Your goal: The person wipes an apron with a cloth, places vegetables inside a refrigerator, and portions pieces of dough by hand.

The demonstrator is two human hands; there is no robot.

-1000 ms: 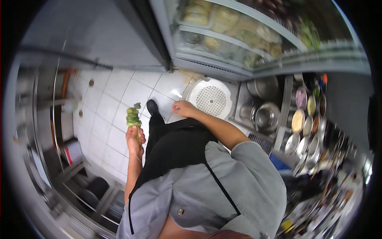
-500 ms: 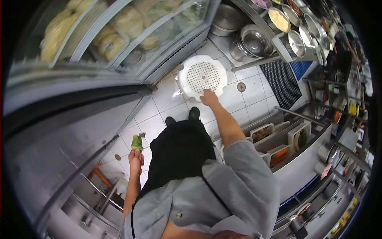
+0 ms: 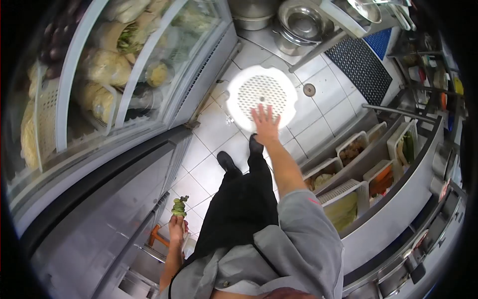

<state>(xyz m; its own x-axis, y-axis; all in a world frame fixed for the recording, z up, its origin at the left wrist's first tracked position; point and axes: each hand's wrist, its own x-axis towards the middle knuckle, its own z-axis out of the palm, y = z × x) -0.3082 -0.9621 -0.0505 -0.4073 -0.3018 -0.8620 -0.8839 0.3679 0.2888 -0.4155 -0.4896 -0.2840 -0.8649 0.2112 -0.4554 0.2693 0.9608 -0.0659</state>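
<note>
My left hand [image 3: 176, 226] is closed around the lower end of a green leafy vegetable bundle [image 3: 179, 207], which points upward from the fist. Fingers spread, my right hand [image 3: 265, 124] is stretched out over the near edge of a round white perforated stool [image 3: 262, 94]; whether it touches the stool I cannot tell. Nothing shows in that right hand.
On the left, a glass-fronted fridge [image 3: 144, 57] holds wrapped food, beside a grey door [image 3: 104, 219]. An open drawer [image 3: 388, 219] with vegetable bins juts out at the right. Metal pots [image 3: 303, 25] and a black mat [image 3: 361, 67] lie beyond.
The view has turned, bringing the drawer further in at the right. My right hand has gone from beside me to over the stool, its fingers now spread. My left hand still grips the greens.
</note>
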